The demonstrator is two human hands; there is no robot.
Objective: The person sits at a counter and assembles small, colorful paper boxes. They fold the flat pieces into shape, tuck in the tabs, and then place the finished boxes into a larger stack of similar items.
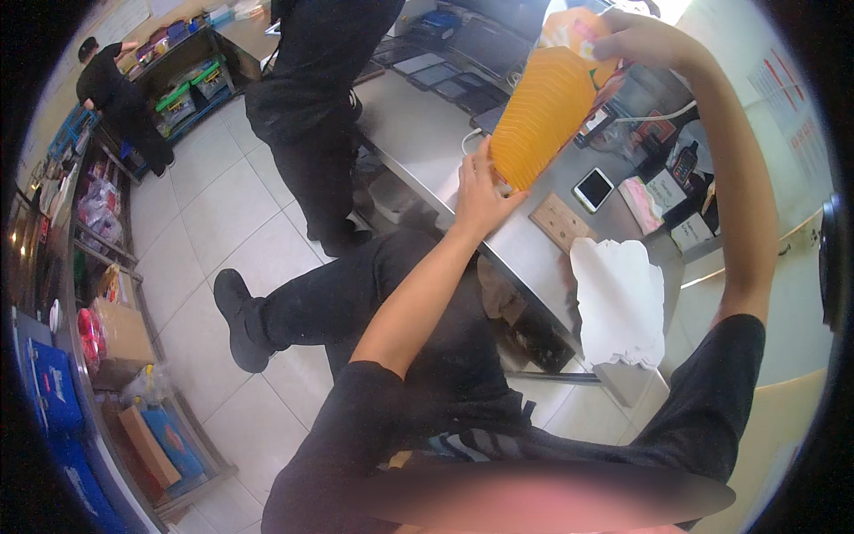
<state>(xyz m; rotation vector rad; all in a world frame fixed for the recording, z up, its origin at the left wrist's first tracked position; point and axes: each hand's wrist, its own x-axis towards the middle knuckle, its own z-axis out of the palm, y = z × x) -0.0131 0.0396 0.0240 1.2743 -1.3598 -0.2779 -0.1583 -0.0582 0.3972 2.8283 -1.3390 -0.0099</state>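
I hold an orange package (544, 116) with fine pale lines at a tilt over the metal counter (400, 120). My left hand (487, 194) grips its lower end, fingers bent round the edge. At the upper end, my right hand (648, 43) is closed on a part with white and coloured print; some of its fingertips are hidden behind the package. Below the package, a phone (593, 190) with a white rim lies on the counter. Near my left hand is a brown wooden block (562, 222) with small dark holes. A white sheet-like thing (618, 303) with wavy edges lies closer to me.
Black-clad legs (311, 125) of another person stand beside the counter. Farther left, a person in black (116, 93) faces shelves. Several dark flat trays (440, 71) line the counter's back. A tissue pack (640, 205) and a black handset (686, 164) stand right. Shelves with boxes (124, 329) run along the left.
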